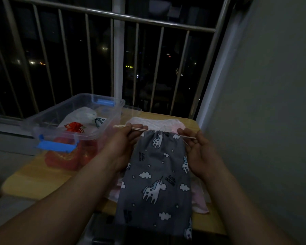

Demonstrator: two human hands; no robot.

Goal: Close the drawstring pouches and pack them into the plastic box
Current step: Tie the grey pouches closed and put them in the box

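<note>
**Step in hand:** closing the grey pouch point(155, 183). The left hand point(120, 144) pinches the cord point(138, 128) between thumb and curled fingers, just left of the pouch mouth. The right hand point(201, 156) pinches the cord's other end the same way, just right of the mouth. The mouth is bunched between the two sets of fingers, though it appears only partly drawn. The body of the pouch hangs below the fingers, and its lower end passes over the near edge of the table point(34, 174).

**Recommendation:** pull both hands straight apart, level and with equal force, so the gathers run evenly along the channel. Keep each pinch close to the fabric. If the folds jam, slide them inward along the cord rather than tugging harder. Judged incomplete until the mouth is fully puckered.

**Clearances:** the box point(85, 137) stands open, left of and beyond the left fingers. A red pouch point(74, 126) already lies inside, with room beside it. The wall point(272, 103) is near the right fingers, so outward travel on that side is limited. The railing point(113, 15) lies well beyond both hands. A pink cloth point(198, 204) lies under the pouch and could be dragged along. The transfer path to the left, over the near rim of the box, appears unobstructed.
</note>
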